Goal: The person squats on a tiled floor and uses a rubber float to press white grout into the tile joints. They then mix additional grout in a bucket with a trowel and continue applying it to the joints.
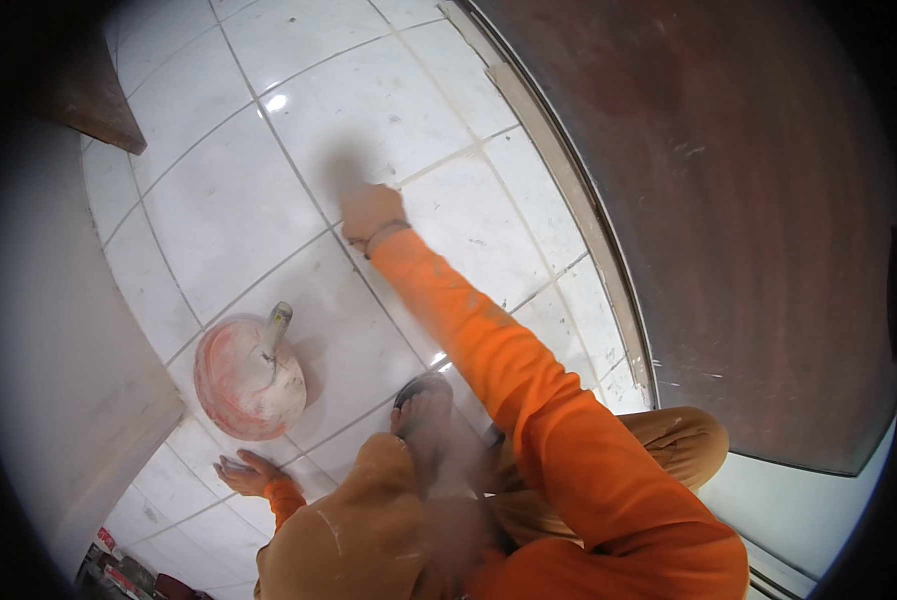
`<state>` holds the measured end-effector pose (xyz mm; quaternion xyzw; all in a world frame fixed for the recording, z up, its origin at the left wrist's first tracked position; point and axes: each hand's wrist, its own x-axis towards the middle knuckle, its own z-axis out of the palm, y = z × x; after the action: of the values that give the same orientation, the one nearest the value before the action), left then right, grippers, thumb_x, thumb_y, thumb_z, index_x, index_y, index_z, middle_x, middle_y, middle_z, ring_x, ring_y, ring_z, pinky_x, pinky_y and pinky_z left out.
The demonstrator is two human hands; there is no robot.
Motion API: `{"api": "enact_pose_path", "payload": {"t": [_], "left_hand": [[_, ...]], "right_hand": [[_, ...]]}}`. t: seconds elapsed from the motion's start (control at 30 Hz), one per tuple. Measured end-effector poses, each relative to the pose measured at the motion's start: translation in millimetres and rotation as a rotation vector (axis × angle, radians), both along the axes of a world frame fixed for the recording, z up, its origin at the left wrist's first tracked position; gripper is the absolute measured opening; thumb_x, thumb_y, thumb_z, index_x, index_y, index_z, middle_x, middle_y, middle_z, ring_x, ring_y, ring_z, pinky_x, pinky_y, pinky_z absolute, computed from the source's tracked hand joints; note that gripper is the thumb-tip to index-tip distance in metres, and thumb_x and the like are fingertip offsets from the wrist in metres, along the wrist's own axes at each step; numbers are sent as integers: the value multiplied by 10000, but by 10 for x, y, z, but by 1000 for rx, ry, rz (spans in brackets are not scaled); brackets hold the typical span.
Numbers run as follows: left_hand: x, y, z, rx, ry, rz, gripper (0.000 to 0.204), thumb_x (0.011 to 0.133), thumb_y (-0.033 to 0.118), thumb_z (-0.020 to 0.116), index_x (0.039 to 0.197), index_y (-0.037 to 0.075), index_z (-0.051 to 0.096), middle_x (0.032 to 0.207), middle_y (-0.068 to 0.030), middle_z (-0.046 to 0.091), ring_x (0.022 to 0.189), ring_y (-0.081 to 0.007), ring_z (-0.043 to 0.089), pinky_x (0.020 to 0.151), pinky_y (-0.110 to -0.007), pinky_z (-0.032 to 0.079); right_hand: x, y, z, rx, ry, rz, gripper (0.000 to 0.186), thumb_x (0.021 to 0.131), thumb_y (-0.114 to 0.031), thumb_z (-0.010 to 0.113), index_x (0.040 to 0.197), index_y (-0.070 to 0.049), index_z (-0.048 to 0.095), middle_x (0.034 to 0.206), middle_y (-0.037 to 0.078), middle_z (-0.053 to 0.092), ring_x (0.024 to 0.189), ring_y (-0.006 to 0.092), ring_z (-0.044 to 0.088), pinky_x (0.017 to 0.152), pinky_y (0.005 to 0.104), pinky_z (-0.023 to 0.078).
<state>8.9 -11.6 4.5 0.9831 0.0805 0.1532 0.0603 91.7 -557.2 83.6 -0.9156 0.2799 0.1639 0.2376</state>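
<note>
My right hand [373,213] reaches forward over the white tiled floor [204,215], its fingers curled closed. What it holds, if anything, is hidden, and a grey blur covers the spot just past the knuckles. A thin dark bracelet [384,233] circles that wrist. My left hand [249,473] lies flat on the tiles with its fingers apart, on the near side of a round reddish bowl [209,375]. White paste or powder [269,395] coats the bowl's inside. A tool with a worn yellowish handle [281,318] leans in it, its lower end in the white stuff.
A dark brown door-like panel [759,240] with a pale frame strip [559,170] runs along the right. A pale wall [59,330] stands at the left, below a brown wooden corner [109,110]. My foot [429,415] and bent knee [684,440] are close by. Assorted items [124,570] sit at lower left.
</note>
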Motion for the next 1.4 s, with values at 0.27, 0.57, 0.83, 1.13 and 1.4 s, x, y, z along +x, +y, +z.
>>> {"api": "enact_pose_path", "payload": {"t": [0.27, 0.57, 0.83, 1.13, 1.4], "left_hand": [[125, -87, -33, -83, -14, -99, 559, 1007, 452, 555, 1387, 42, 556, 1561, -194, 416, 1439, -389, 373, 1164, -557, 286], [30, -57, 18, -66, 12, -37, 609, 986, 471, 584, 1461, 105, 477, 1600, -149, 378, 1497, -381, 287, 1193, -569, 225], [-73, -42, 110, -35, 60, -5, 624, 996, 479, 560, 1473, 86, 474, 1626, -144, 351, 1509, -389, 265, 1196, -578, 219], [0, -93, 76, -49, 77, -26, 629, 999, 475, 551, 1484, 86, 459, 1629, -142, 346, 1513, -392, 258, 1202, -575, 216], [2, 26, 11, -2, 102, 5, 606, 992, 454, 565, 1469, 93, 472, 1636, -131, 332, 1518, -377, 257, 1212, -562, 205]], "right_hand": [[112, 51, -472, 277, -499, 439, 509, 842, -108, 602, 1351, -96, 613, 1304, 204, 645, 1152, 346, 650, 935, 446, 547], [-647, -233, -388, -261, -477, 425, 559, 883, -93, 584, 1438, -149, 554, 1344, 168, 641, 1172, 371, 636, 996, 457, 521], [-1034, -170, 30, -101, -91, 663, 621, 847, -134, 643, 1457, -171, 533, 1243, 183, 686, 1108, 363, 669, 912, 457, 557], [-121, -55, -134, -96, -44, 140, 385, 818, -169, 641, 1187, -60, 620, 1037, 189, 729, 947, 401, 711, 837, 510, 574], [-529, 901, 18, 54, -100, 447, 569, 877, -206, 595, 1443, -220, 542, 975, 168, 738, 895, 378, 712, 793, 501, 571]]}}
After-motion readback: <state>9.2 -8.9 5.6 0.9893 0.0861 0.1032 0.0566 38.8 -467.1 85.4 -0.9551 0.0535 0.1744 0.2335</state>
